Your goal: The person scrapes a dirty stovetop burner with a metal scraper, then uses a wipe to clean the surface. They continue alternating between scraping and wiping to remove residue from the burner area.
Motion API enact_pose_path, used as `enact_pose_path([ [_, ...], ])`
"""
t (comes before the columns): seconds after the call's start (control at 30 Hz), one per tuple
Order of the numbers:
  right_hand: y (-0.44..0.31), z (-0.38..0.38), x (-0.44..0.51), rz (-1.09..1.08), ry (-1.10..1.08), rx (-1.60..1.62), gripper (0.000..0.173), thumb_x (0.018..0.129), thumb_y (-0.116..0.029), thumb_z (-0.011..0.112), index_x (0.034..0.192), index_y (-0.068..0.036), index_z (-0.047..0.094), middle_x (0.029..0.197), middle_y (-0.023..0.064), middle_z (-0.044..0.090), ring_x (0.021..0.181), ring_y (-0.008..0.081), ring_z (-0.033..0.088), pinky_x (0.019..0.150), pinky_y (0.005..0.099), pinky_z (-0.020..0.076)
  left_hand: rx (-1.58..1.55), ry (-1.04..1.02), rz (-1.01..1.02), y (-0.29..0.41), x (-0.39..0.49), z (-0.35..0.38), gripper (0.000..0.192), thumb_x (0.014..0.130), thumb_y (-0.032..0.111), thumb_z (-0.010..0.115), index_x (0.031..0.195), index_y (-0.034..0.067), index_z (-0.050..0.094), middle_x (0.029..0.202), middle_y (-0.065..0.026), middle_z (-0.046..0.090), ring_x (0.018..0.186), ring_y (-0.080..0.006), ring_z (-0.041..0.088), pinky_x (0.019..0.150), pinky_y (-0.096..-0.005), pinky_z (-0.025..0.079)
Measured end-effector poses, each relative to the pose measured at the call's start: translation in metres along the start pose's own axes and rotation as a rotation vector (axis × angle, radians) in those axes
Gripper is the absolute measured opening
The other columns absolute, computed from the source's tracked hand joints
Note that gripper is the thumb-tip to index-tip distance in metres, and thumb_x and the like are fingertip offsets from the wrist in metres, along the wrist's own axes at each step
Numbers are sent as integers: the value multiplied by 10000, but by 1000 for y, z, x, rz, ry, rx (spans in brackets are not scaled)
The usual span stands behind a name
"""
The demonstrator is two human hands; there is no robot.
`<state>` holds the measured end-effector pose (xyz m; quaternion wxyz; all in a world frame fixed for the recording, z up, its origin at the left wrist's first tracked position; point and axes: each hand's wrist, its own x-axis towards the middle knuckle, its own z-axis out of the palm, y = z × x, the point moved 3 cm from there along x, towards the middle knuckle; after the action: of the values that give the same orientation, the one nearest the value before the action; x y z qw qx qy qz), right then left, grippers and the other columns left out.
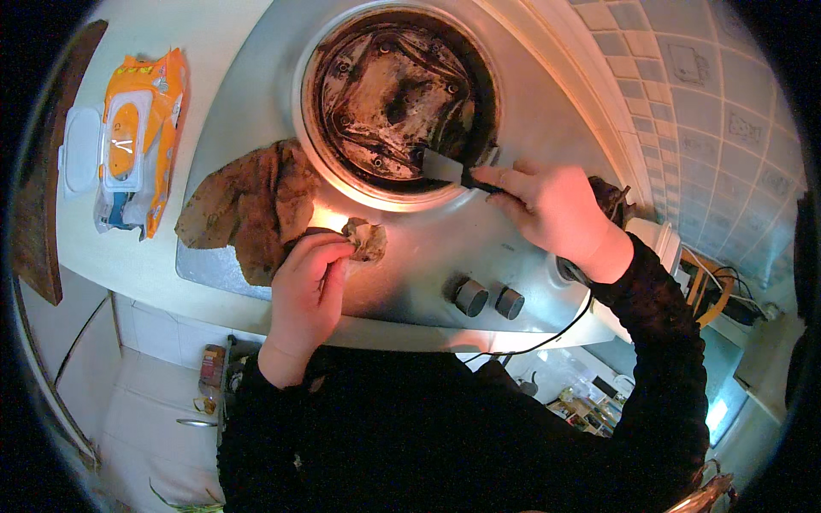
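Note:
My right hand point(551, 208) grips the dark handle of a scraper with a flat metal blade point(441, 167). The blade lies over the near rim of a round, grimy burner recess point(397, 102) in a steel gas hob point(410, 276). My left hand point(308, 282) pinches a small crumpled, soiled wipe or tissue point(367, 240) above the hob, just below the recess. Beside that hand a large brown-stained cloth point(256, 205) is spread over the hob's left part. Two control knobs point(471, 298) point(510, 303) stand near the front edge.
An orange pack of wet wipes point(144, 141), its lid open, lies on the pale counter point(83, 250) at left. A dark wooden board point(38, 192) is at the far left. Tiled wall point(699, 90) rises at right. A black cable point(564, 330) hangs over the front edge.

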<state>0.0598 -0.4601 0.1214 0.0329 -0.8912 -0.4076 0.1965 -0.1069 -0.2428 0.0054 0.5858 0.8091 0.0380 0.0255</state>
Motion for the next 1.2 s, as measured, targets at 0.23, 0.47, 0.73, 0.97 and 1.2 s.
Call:
enact_pose_path([
  [0.23, 8, 5, -4, -16, -12, -182, 319, 750, -111, 717, 1062, -179, 710, 727, 56, 603, 612, 275, 609, 512, 370, 477, 25, -4, 25, 1, 2, 0, 166, 847, -16, 597, 1001, 31, 639, 1002, -144, 637, 896, -315, 634, 772, -345, 522],
  [0.47, 17, -2, -2, -145, 54, -78, 374, 742, -94, 724, 1106, -169, 686, 753, 50, 614, 627, 262, 605, 520, 364, 482, 17, -2, 1, 1, 1, 0, 159, 847, -19, 597, 991, 29, 644, 1006, -142, 638, 903, -314, 634, 771, -342, 524],
  [0.73, 15, 12, 6, -219, 35, -151, 375, 740, -79, 703, 1112, -118, 677, 765, 67, 605, 636, 269, 604, 529, 368, 478, 16, 15, 7, 1, 0, 0, 162, 842, -12, 602, 993, 31, 646, 1002, -136, 641, 903, -312, 635, 768, -341, 525],
  [0.97, 46, -18, 12, -268, -17, -155, 393, 715, -71, 708, 1100, -146, 685, 732, 71, 569, 605, 287, 579, 532, 372, 459, 20, 30, 14, 1, 1, 2, 157, 842, -5, 606, 989, 32, 647, 1001, -133, 641, 895, -312, 637, 766, -345, 525],
  [1.2, 78, -28, 46, -478, -67, -398, 321, 682, -73, 719, 988, -169, 695, 728, 30, 577, 714, 249, 584, 645, 359, 452, 9, 10, -39, 1, 0, 2, 159, 835, -10, 614, 979, 40, 658, 1002, -128, 642, 896, -302, 639, 763, -336, 526],
])
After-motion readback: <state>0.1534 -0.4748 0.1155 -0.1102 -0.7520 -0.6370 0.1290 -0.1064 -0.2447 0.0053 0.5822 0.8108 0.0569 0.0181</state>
